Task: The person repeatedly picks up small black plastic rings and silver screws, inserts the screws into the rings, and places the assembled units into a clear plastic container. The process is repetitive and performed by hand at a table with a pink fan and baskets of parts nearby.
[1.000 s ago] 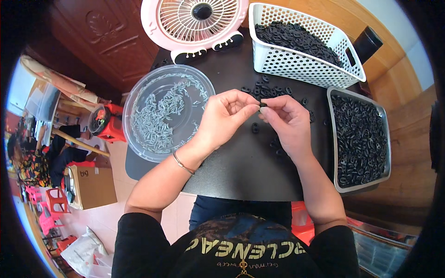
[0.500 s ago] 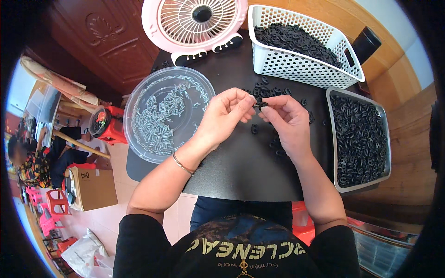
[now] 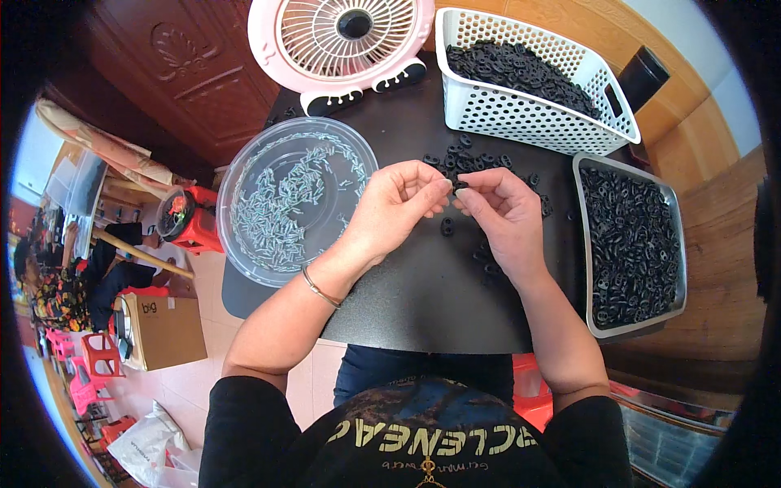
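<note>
Over the middle of the dark table my two hands meet with their fingertips together. My right hand pinches a small black plastic piece between thumb and forefinger. My left hand is closed in a pinch against that piece; the small silvery screw between its fingertips is now hidden. Loose black two-holed pieces lie just beyond the hands, and one such piece sits below the fingertips. Left of my left hand, a clear round tub holds many small silvery screws.
A white perforated basket of black pieces stands at the back right, a grey metal tray of similar pieces at the right. Behind the tub is a pink fan. Another person sits far left, near a cardboard box.
My left fingertips have moved slightly right, up against the black piece. The short silvery shaft that showed between the hands is now out of sight.
</note>
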Demonstrator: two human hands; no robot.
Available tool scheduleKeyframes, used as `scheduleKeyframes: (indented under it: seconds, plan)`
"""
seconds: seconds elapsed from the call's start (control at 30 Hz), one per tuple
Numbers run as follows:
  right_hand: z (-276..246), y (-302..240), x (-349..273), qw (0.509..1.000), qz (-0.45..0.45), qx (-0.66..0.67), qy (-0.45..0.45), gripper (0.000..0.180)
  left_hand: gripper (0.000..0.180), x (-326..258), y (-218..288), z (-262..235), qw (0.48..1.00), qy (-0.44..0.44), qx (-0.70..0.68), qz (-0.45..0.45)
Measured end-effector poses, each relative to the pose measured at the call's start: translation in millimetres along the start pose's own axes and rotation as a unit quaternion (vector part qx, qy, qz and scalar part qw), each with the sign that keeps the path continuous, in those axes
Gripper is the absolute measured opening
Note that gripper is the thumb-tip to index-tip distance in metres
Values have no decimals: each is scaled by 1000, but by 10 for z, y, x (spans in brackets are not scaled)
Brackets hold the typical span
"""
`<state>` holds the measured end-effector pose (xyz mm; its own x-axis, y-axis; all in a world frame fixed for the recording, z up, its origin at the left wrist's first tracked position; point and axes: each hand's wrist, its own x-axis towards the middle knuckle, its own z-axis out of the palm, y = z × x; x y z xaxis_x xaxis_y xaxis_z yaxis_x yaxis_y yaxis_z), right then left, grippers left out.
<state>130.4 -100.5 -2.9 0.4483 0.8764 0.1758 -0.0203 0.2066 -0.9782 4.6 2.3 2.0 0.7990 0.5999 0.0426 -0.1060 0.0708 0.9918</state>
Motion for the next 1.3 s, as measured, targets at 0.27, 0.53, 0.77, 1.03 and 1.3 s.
scheduleKeyframes:
  seconds: [0.27,0.53,0.77,1.03,1.3]
  plan:
    - [-17,10,2,1000,-4,-3,-3,13,7,-24,-4,19,990,44,108,79]
    - [-18,-40,6,1000,8,20,-9,12,5,-30,-32,41,971,59,187,136]
    - [-16,4,15,1000,-4,26,0,13,12,-6,-19,35,993,31,80,80]
    - [-9,-7,7,1000,1,12,0,14,13,-12,-7,7,997,0,66,44]
    - [-17,-7,9,1000,17,6,-2,14,8,-15,-23,-6,996,2,73,46]
